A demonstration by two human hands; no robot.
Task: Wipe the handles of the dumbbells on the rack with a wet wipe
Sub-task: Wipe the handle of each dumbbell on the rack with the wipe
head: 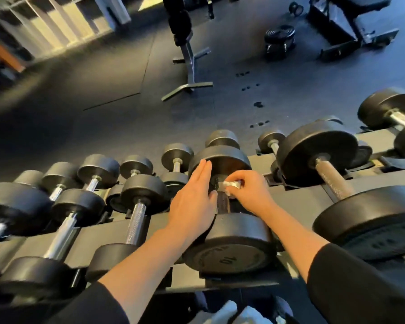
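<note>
Pinching a white wipe [232, 184] in curled fingers, the right hand [248, 191] presses it onto the far end of the handle [223, 202] of a dumbbell [232, 244] that lies on the upper tier of the rack [297, 195]. The wipe sits just below the dumbbell's far head [220, 161], where the handle meets it. The left hand [193, 202] lies flat with its fingers straight and pressed together, the fingertips touching that far head and the palm resting along the left side of the handle; it grips nothing. The near head, marked 10, points at the camera between the two forearms, both of which wear dark sleeves [360, 284]. To the left, smaller dumbbells [136, 206] with bright metal handles sit side by side in their cradles, running off toward the frame's edge. To the right, a larger dumbbell [337, 174] with a knurled handle rests in the next cradle, and another stands beyond it near the right edge. More small dumbbells show on the far row behind the hands. Past the rack stretches a dark rubber floor [103, 90]. On it stand the metal base of a stand [189, 73], a low stack of plates [278, 40] and part of a bench [351, 22] at the top right. Something white [229, 312] shows at the bottom edge, too cut off to tell.
</note>
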